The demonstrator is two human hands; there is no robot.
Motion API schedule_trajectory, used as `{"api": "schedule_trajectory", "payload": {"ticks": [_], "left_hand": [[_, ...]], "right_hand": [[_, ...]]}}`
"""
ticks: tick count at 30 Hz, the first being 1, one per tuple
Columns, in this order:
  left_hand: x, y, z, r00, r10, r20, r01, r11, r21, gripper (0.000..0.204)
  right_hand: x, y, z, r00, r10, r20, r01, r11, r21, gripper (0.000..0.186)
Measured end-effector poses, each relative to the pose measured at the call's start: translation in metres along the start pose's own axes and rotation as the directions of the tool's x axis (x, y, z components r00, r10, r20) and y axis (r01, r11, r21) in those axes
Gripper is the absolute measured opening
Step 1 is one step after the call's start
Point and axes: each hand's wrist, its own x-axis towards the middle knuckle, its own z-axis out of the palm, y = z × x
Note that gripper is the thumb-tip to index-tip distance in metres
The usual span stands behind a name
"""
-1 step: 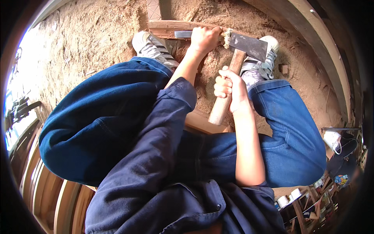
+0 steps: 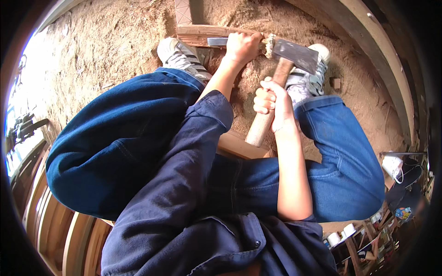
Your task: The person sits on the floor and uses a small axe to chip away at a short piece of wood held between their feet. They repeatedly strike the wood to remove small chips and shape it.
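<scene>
My left hand (image 2: 242, 47) is closed around a chisel, its fingers wrapped over the handle. The chisel's grey metal blade (image 2: 217, 42) points left beside a wooden beam. At its right end the handle is frayed and splintered (image 2: 270, 45). My right hand (image 2: 275, 102) grips the wooden handle of a hammer (image 2: 297, 54) at mid-length. The hammer's dark, blocky head is right next to the frayed chisel end; whether they touch, I cannot tell. Where the blade's edge meets the wood is hard to make out.
The wooden beam (image 2: 202, 30) lies across the dusty floor beyond my feet, with another piece joining it. My shoes (image 2: 182, 57) flank the work. More timber (image 2: 241, 143) lies under my legs. Curved-looking beams stand at right, stacked boards (image 2: 76, 244) lower left, and a small wood block (image 2: 335, 83) right.
The hammer head has shifted very slightly to the right, away from the chisel's frayed end. My left hand and the chisel look almost still.
</scene>
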Motion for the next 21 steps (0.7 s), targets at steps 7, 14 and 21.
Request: {"api": "schedule_trajectory", "payload": {"ticks": [7,14,21], "left_hand": [[0.008,0.013,-0.007,0.996,-0.014,0.089,0.021,0.996,-0.082,0.011],[0.002,0.016,-0.007,0.992,0.033,0.123,-0.020,0.994,-0.108,0.025],[0.004,0.013,-0.025,0.988,0.035,0.153,-0.006,0.982,-0.189,0.018]], "right_hand": [[-0.002,-0.012,-0.008,0.974,-0.144,0.175,0.108,0.974,0.200,0.017],[-0.001,-0.020,-0.019,0.962,-0.102,0.254,0.023,0.954,0.299,0.012],[-0.009,0.003,-0.005,0.981,-0.029,0.191,0.020,0.998,0.053,0.006]]}}
